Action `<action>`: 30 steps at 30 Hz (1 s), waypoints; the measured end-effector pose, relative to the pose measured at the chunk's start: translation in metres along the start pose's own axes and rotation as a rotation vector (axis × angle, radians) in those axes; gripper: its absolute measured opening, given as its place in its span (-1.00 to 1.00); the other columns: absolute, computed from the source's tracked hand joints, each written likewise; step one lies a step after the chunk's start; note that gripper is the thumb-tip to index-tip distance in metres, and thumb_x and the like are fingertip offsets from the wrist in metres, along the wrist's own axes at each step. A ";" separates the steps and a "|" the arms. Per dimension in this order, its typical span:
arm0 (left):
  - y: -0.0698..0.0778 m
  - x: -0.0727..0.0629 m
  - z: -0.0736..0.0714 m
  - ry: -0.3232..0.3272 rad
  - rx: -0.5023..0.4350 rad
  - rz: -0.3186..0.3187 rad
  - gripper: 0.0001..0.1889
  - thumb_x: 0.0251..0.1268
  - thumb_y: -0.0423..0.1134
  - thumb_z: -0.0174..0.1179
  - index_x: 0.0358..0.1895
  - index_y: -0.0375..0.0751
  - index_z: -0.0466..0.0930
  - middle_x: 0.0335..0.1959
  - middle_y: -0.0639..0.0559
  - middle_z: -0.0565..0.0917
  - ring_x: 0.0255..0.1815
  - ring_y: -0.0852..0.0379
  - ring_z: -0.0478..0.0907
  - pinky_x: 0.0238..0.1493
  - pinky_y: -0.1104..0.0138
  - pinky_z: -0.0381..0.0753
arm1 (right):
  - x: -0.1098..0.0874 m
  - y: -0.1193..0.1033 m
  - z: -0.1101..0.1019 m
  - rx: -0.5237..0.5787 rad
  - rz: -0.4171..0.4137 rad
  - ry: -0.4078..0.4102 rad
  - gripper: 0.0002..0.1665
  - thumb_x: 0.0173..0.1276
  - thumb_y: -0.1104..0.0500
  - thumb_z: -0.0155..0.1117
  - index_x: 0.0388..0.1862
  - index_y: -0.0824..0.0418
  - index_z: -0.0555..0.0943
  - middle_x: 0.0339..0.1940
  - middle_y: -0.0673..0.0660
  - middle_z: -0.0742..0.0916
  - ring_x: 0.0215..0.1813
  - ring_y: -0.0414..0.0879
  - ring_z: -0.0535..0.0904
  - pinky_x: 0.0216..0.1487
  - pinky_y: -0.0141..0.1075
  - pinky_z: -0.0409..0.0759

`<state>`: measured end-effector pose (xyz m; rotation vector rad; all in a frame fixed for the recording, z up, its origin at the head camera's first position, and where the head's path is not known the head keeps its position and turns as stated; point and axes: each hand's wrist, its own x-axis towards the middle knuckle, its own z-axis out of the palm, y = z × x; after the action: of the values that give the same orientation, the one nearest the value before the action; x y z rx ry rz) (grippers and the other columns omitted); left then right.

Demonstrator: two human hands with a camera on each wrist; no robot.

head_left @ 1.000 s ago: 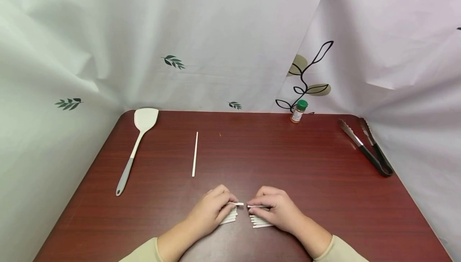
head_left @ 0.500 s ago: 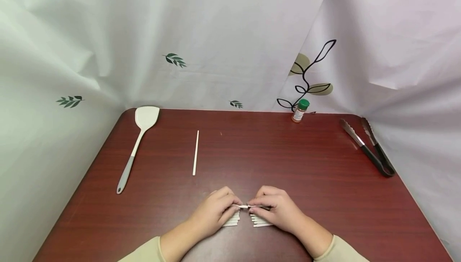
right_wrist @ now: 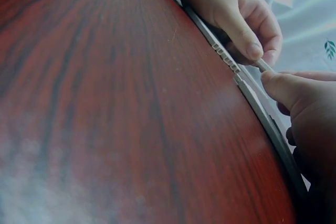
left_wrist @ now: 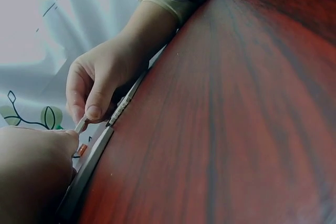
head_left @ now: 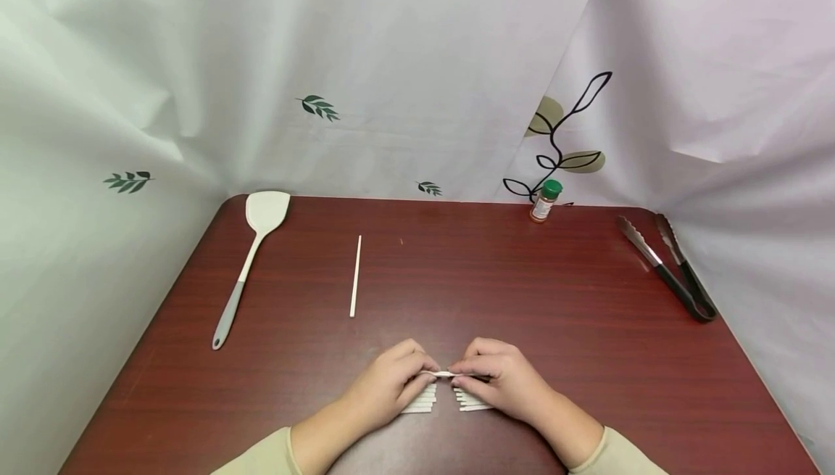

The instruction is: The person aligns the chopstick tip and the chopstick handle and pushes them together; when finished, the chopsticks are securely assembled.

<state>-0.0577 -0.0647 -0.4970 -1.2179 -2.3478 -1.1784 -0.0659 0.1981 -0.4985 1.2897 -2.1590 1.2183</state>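
Observation:
In the head view my left hand and right hand face each other near the table's front. Thumb and fingers of both pinch thin white sticks, whose ends meet in the short white length showing between the fingertips. Whether they are joined or only touching I cannot tell. Under the left hand lies a row of several white sticks; a second row lies under the right, with a gap between the rows. The left wrist view shows the pinched stick raised above the tabletop. Palms hide most of both rows.
A single white stick lies farther back on the dark red table. At the left is a white spatula with a grey handle. A green-capped spice jar stands at the back, and tongs lie at the right.
My left hand has shifted slightly right, bringing its stick's end to the one in my right hand. The gap between those sticks has closed. The right hand has stayed nearly still.

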 end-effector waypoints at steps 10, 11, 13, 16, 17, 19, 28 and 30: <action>0.002 0.000 0.000 0.018 0.006 0.009 -0.91 0.46 -0.31 0.36 -0.07 -0.09 0.73 -0.16 0.19 0.64 -0.19 0.35 0.58 -0.11 0.51 0.58 | 0.002 -0.005 0.003 -0.059 0.091 0.030 -0.81 0.24 0.22 0.67 -0.18 0.05 0.85 -0.31 -0.17 0.73 -0.33 -0.36 0.60 -0.29 -0.59 0.54; 0.002 0.000 0.000 0.020 0.004 0.005 -0.89 0.44 -0.33 0.37 -0.06 -0.09 0.73 -0.16 0.19 0.64 -0.18 0.35 0.58 -0.11 0.50 0.58 | 0.002 -0.006 0.003 -0.078 0.123 0.050 -0.80 0.21 0.19 0.70 -0.21 0.05 0.85 -0.32 -0.17 0.73 -0.34 -0.35 0.61 -0.30 -0.58 0.54; 0.002 0.000 0.000 0.023 0.007 0.000 -0.85 0.42 -0.37 0.37 -0.04 -0.09 0.72 -0.15 0.18 0.64 -0.18 0.34 0.58 -0.10 0.48 0.58 | 0.001 -0.007 0.003 -0.114 0.189 0.092 -0.78 0.14 0.15 0.75 -0.28 0.03 0.83 -0.36 -0.19 0.73 -0.37 -0.35 0.61 -0.33 -0.57 0.55; 0.002 0.001 0.001 0.025 0.010 -0.010 -0.80 0.39 -0.42 0.35 -0.02 -0.09 0.72 -0.14 0.18 0.63 -0.16 0.32 0.58 -0.09 0.46 0.58 | 0.001 -0.007 0.003 -0.141 0.266 0.138 -0.73 0.03 0.11 0.80 -0.36 0.00 0.80 -0.40 -0.22 0.72 -0.40 -0.35 0.60 -0.36 -0.55 0.54; 0.002 0.001 0.001 0.023 0.009 -0.015 -0.80 0.39 -0.42 0.35 -0.01 -0.09 0.72 -0.14 0.18 0.63 -0.16 0.32 0.57 -0.09 0.46 0.58 | 0.001 -0.006 0.003 -0.137 0.276 0.141 -0.72 0.02 0.12 0.81 -0.36 -0.02 0.80 -0.40 -0.22 0.72 -0.40 -0.35 0.60 -0.36 -0.55 0.54; 0.002 0.001 0.001 0.025 0.008 -0.015 -0.79 0.38 -0.44 0.34 -0.02 -0.10 0.72 -0.15 0.18 0.62 -0.16 0.31 0.57 -0.08 0.46 0.57 | 0.000 -0.006 0.003 -0.110 0.263 0.133 -0.72 0.05 0.15 0.79 -0.36 -0.04 0.79 -0.40 -0.21 0.71 -0.41 -0.32 0.59 -0.36 -0.55 0.53; 0.003 0.001 -0.001 0.009 -0.004 -0.068 -0.85 0.45 -0.41 0.31 -0.05 -0.10 0.73 -0.16 0.17 0.61 -0.15 0.31 0.56 -0.08 0.46 0.56 | 0.001 -0.005 0.002 -0.002 0.187 0.098 -0.84 0.28 0.27 0.63 -0.24 0.04 0.81 -0.35 -0.16 0.69 -0.40 -0.22 0.57 -0.34 -0.54 0.52; 0.003 0.001 -0.001 0.007 0.000 -0.053 -0.84 0.45 -0.42 0.30 -0.04 -0.10 0.72 -0.16 0.17 0.61 -0.15 0.30 0.56 -0.07 0.44 0.57 | 0.001 -0.005 0.002 0.004 0.179 0.095 -0.86 0.31 0.25 0.61 -0.23 0.05 0.81 -0.35 -0.15 0.70 -0.39 -0.23 0.57 -0.33 -0.54 0.53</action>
<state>-0.0560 -0.0636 -0.4938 -1.1559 -2.3887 -1.1979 -0.0622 0.1949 -0.4970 1.0358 -2.2427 1.3245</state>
